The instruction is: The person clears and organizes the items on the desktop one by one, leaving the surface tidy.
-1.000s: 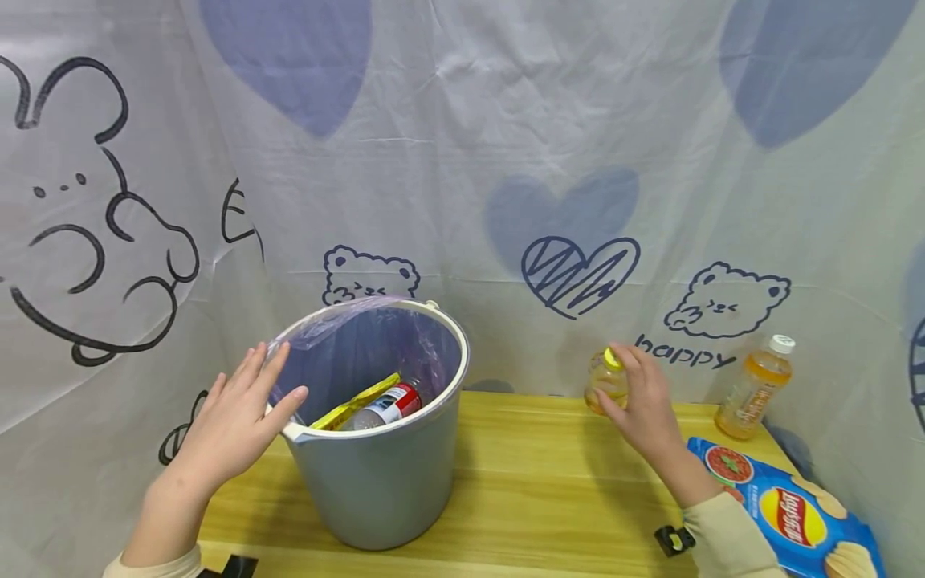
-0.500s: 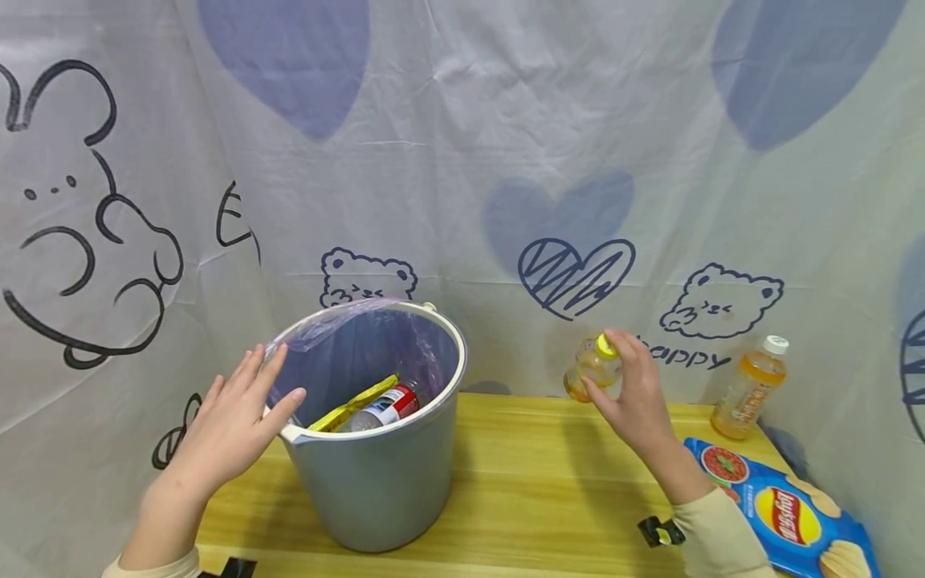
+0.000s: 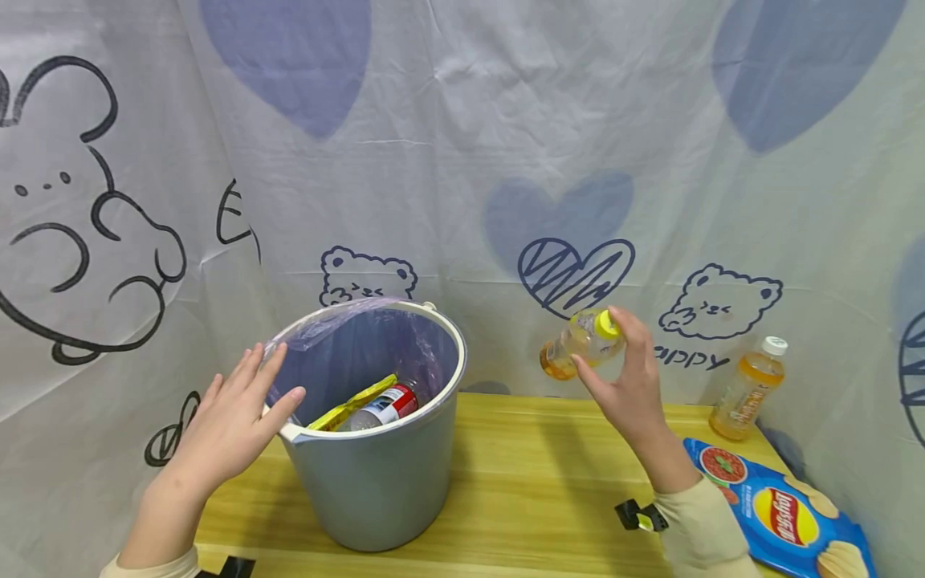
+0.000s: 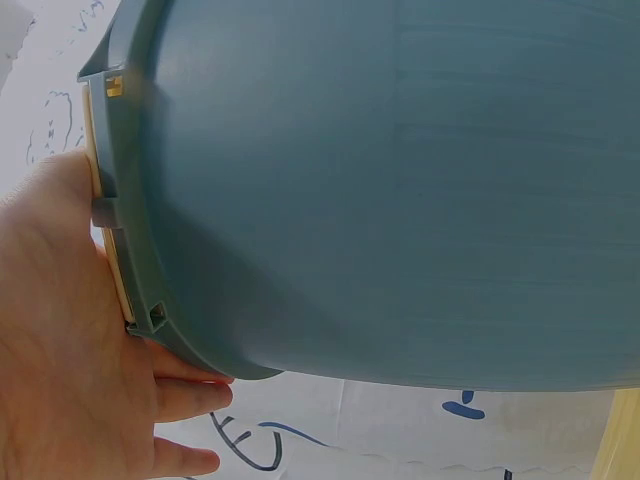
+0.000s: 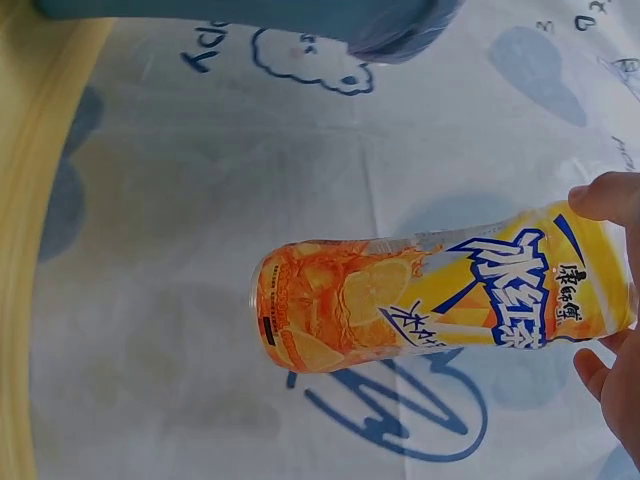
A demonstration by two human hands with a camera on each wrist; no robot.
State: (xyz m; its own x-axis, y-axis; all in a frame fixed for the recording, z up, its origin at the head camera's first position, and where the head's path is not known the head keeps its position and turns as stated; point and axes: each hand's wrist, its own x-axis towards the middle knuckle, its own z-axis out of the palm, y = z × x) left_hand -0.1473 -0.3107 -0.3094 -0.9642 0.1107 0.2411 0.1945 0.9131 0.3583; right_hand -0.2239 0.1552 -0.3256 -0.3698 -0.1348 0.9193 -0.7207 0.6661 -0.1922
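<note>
My right hand grips a clear drink bottle near its yellow cap. The bottle is tilted, its base pointing left, above the table. In the right wrist view the bottle shows a yellow and orange label with fruit slices. My left hand lies against the left rim of a grey bucket, its fingers straight. The left wrist view shows the left hand beside the bucket's edge. Inside the bucket, lined with a thin purple bag, are a yellow wrapper and a bottle with a red and white label.
On the right of the wooden table stands an orange drink bottle with a white cap. A blue Lay's chip bag lies in front of it, beside my right sleeve. A printed white curtain hangs behind and along the sides.
My right hand has lifted the yellow-capped bottle off the table and moved it up and left, tilting it further. My left hand stays at the bucket rim.
</note>
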